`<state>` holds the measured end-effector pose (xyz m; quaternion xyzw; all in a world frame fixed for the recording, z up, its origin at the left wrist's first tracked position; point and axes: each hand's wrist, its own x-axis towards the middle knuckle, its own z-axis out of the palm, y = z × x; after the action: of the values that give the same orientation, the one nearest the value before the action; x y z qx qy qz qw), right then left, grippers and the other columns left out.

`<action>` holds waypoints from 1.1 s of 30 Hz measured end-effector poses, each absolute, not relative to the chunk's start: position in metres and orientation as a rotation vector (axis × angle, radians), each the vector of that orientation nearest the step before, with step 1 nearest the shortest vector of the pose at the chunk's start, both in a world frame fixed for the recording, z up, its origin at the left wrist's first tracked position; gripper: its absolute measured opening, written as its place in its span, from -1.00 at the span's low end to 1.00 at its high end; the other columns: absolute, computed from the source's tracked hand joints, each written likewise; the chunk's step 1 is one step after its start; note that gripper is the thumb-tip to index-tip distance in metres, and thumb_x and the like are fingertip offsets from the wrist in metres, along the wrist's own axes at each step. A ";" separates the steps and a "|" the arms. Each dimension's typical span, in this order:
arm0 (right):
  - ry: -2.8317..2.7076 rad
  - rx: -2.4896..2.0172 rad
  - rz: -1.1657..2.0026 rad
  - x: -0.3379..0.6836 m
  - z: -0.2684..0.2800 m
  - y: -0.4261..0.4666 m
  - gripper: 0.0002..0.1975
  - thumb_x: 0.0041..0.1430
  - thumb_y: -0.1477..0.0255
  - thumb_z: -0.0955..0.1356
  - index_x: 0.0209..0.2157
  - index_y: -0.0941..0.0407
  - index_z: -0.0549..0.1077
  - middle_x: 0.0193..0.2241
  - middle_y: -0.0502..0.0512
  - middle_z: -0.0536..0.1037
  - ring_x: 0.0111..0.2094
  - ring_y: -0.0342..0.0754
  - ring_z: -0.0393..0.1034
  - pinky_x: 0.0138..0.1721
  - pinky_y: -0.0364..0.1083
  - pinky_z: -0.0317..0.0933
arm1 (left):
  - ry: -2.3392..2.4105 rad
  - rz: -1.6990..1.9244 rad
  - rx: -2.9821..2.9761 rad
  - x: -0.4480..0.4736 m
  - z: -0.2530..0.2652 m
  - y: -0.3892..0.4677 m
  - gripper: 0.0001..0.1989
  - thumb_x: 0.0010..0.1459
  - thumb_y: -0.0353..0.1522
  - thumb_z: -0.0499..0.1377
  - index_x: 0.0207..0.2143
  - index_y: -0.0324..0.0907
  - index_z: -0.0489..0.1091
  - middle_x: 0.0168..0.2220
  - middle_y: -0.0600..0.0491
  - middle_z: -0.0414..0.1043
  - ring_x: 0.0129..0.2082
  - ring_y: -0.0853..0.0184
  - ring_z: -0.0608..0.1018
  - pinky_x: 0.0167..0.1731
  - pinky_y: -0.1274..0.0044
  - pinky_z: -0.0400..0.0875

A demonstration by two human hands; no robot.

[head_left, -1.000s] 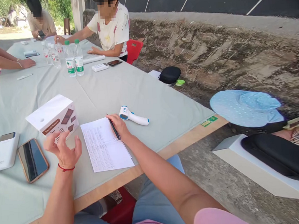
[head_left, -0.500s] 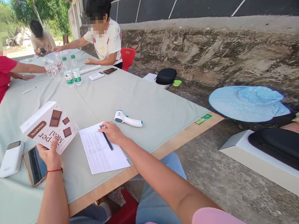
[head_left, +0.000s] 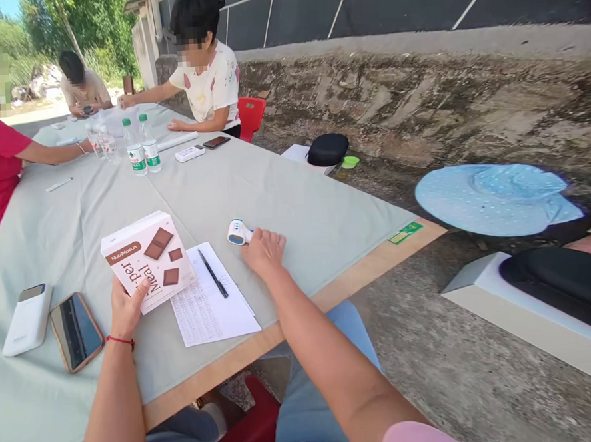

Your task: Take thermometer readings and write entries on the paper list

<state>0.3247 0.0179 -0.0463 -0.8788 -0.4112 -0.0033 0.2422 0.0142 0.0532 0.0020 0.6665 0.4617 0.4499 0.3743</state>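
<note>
My left hand (head_left: pixel 125 310) grips the lower edge of a white cardboard snack box (head_left: pixel 150 260) printed with brown chocolate squares, tilted above the table. Over the handle of a white and blue infrared thermometer (head_left: pixel 237 232), the fingers of my right hand (head_left: pixel 264 249) are wrapped; most of the handle is hidden under them. Between my hands lie sheets of paper (head_left: pixel 196 317) covered in writing, one corner beneath the box. A black pen (head_left: pixel 212 273) rests on the sheets.
A phone (head_left: pixel 76 331) and a white power bank (head_left: pixel 28 319) lie left of my left arm. Water bottles (head_left: pixel 149 150) stand farther back, near two co-workers (head_left: pixel 210 86) reaching across the table. A blue hat (head_left: pixel 494 199) and a white box (head_left: pixel 532 320) are off the table's right side.
My right hand has left the paper and pen and moved right onto the thermometer's handle. The snack box in my left hand has shifted right, over the paper's edge.
</note>
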 end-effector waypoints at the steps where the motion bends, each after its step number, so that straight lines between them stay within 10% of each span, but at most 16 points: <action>1: -1.135 -2.446 0.053 0.327 -0.045 0.017 -0.62 0.08 0.52 0.28 -0.04 0.33 0.39 -0.08 0.47 0.43 0.00 0.25 0.24 0.06 0.16 -0.04 | 1.180 1.156 1.703 0.015 0.002 0.053 -0.40 0.00 -0.07 0.29 0.00 -0.23 0.33 -0.03 -0.13 0.46 -0.03 0.06 0.48 -0.07 0.30 0.38; 13: -1.124 -1.394 0.825 0.213 -0.011 -0.049 -0.79 0.01 0.23 0.32 -0.47 0.09 0.37 -0.57 -0.01 0.42 -0.51 -0.08 0.27 -0.46 -0.11 0.18 | 1.187 1.188 1.576 0.021 -0.002 0.051 -0.36 -0.04 -0.04 0.30 0.00 -0.23 0.33 0.01 -0.15 0.44 0.03 0.03 0.45 0.02 0.24 0.32; 33: -1.258 -1.288 1.038 0.177 -0.027 -0.050 -0.85 0.01 0.29 0.31 -0.49 0.08 0.31 -0.63 -0.06 0.38 -0.52 -0.07 0.31 -0.43 -0.09 0.19 | 1.129 1.143 1.548 0.017 -0.005 0.052 -0.32 -0.09 -0.07 0.35 0.00 -0.24 0.28 -0.03 -0.16 0.45 -0.04 0.08 0.50 -0.07 0.28 0.39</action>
<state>0.1770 -0.0495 -0.0275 -0.5342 -0.5218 0.4307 0.5068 0.0170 0.0524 -0.0046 0.6231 0.4544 0.4603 0.4398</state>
